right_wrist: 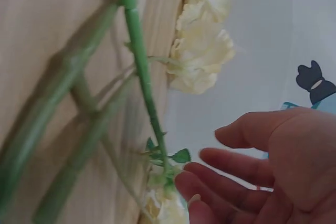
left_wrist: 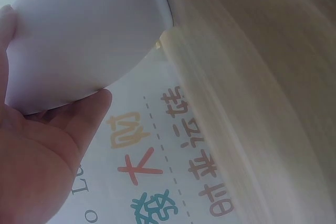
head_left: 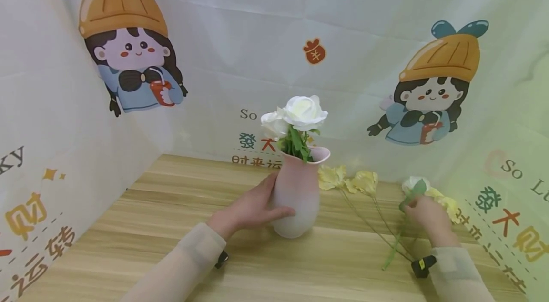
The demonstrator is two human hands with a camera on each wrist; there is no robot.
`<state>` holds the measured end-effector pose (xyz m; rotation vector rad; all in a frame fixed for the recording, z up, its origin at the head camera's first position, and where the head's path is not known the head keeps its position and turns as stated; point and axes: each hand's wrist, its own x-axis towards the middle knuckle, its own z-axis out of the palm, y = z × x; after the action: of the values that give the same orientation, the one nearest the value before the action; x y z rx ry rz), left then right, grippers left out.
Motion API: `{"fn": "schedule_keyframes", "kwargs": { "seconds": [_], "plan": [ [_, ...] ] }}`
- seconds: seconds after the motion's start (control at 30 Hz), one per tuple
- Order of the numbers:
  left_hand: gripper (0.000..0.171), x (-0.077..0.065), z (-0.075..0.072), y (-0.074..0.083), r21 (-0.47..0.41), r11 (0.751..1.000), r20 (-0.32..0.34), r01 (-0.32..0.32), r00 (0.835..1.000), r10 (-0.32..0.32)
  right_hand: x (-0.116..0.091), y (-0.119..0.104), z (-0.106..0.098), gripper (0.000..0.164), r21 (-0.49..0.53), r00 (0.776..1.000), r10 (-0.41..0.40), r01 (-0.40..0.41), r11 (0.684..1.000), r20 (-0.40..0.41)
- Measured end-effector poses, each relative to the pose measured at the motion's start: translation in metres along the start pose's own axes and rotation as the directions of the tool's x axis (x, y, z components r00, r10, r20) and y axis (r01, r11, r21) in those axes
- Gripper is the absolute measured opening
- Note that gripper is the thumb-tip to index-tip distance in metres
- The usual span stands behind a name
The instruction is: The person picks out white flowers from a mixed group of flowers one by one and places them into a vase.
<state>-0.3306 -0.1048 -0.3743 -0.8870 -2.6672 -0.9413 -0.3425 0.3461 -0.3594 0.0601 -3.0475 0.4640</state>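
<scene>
My left hand (head_left: 253, 209) grips the side of a pink-to-white vase (head_left: 296, 197), thumb across its front and fingers behind. In the left wrist view, the curved vase wall (left_wrist: 84, 35) lies between the thumb and fingers. White roses (head_left: 304, 112) with green leaves stand in the vase. At the right, my right hand (head_left: 431, 218) is at the leafy stem of a white rose (head_left: 413, 184) on the table. The right wrist view shows the fingers loosely bent and apart from the thumb, with fingertips close to the green stem (right_wrist: 142, 66); whether they touch it is unclear.
Yellow flowers (head_left: 364, 182) with thin stems lie right of the vase on the wooden table (head_left: 171, 216). Another yellow blossom (head_left: 446, 204) is partly behind my right hand. A printed cloth (head_left: 240, 54) stands behind the table and along its sides.
</scene>
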Motion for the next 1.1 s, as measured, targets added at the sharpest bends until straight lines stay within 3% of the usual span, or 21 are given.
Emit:
{"fn": "schedule_keyframes", "kwargs": {
  "seconds": [0.23,0.57,0.93,1.1],
  "plan": [
    [0.107,0.000,-0.001,0.001,-0.001,1.000,-0.004,0.002,1.000,-0.002,0.001,0.005,0.005,0.033,-0.005,0.998,0.045,-0.045,0.999,0.044],
    [0.106,-0.001,-0.002,0.001,0.012,1.000,-0.009,0.006,1.000,-0.006,0.000,0.000,0.008,0.035,-0.007,0.998,0.035,-0.035,0.999,0.044],
    [0.106,0.000,-0.002,0.000,0.011,1.000,-0.009,0.003,1.000,-0.003,0.001,0.000,0.014,0.026,0.016,0.997,0.067,-0.067,0.998,0.026],
    [0.106,-0.001,-0.002,0.002,0.005,1.000,-0.001,0.001,1.000,-0.001,-0.003,0.003,0.019,0.039,0.036,0.997,0.081,-0.081,0.996,0.005]
  ]
}}
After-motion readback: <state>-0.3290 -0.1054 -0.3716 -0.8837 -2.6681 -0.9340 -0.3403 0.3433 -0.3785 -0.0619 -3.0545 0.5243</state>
